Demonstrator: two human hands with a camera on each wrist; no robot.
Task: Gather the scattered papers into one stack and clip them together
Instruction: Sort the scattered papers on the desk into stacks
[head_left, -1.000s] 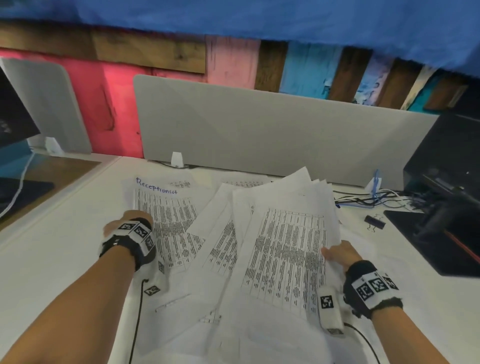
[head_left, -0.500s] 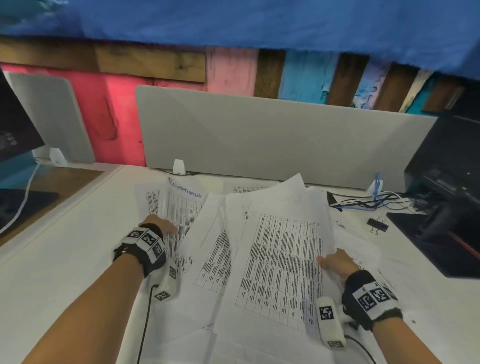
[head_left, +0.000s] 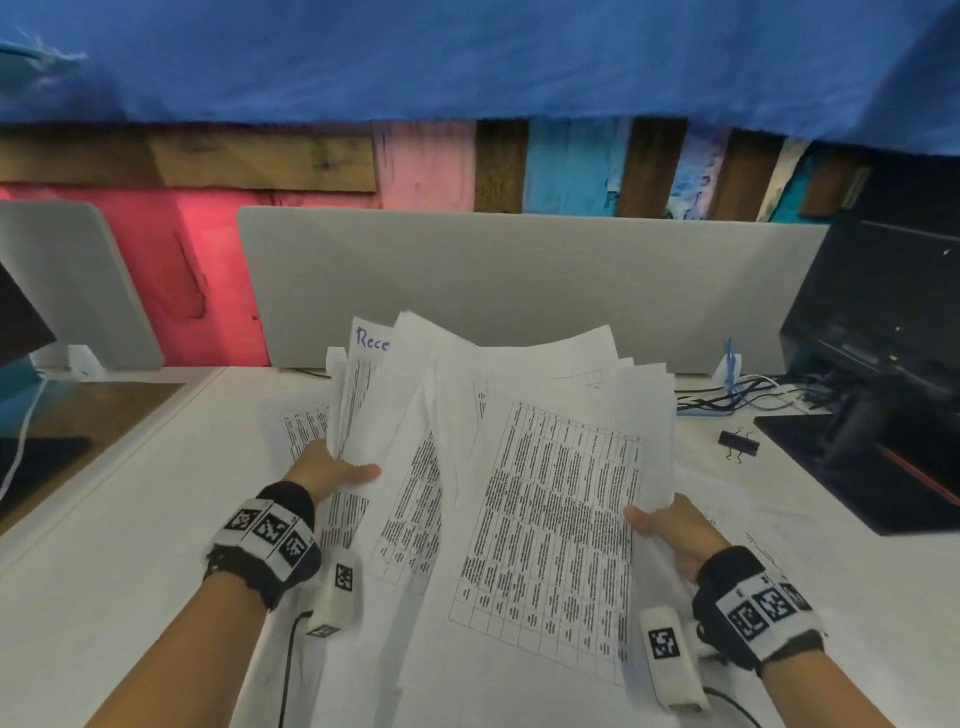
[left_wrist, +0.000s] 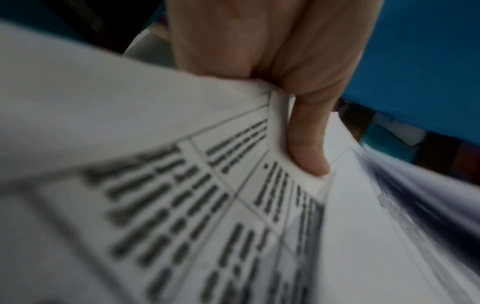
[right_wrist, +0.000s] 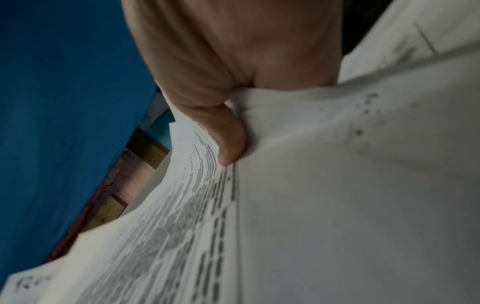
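A loose bundle of printed papers (head_left: 545, 493) with tables of text is lifted off the white desk (head_left: 130, 519), fanned and uneven. My left hand (head_left: 332, 470) grips its left edge, thumb on top; the left wrist view shows that thumb pressing the papers (left_wrist: 182, 185) against my left hand (left_wrist: 306, 144). My right hand (head_left: 660, 525) grips the right edge, and the right wrist view shows the thumb of my right hand (right_wrist: 228, 139) pinching the papers (right_wrist: 337, 185). One sheet (head_left: 301, 431) still lies flat under the left side. A black binder clip (head_left: 737, 442) lies on the desk to the right.
A grey divider panel (head_left: 519, 286) stands along the back of the desk. Tangled cables (head_left: 737, 397) lie at the back right. A black machine (head_left: 883, 389) fills the right side. A lower wooden surface (head_left: 88, 415) is at the left.
Both hands have closed inward and raised the spread papers off the desk into one fanned bundle; earlier the sheets lay flat and scattered under my palms.
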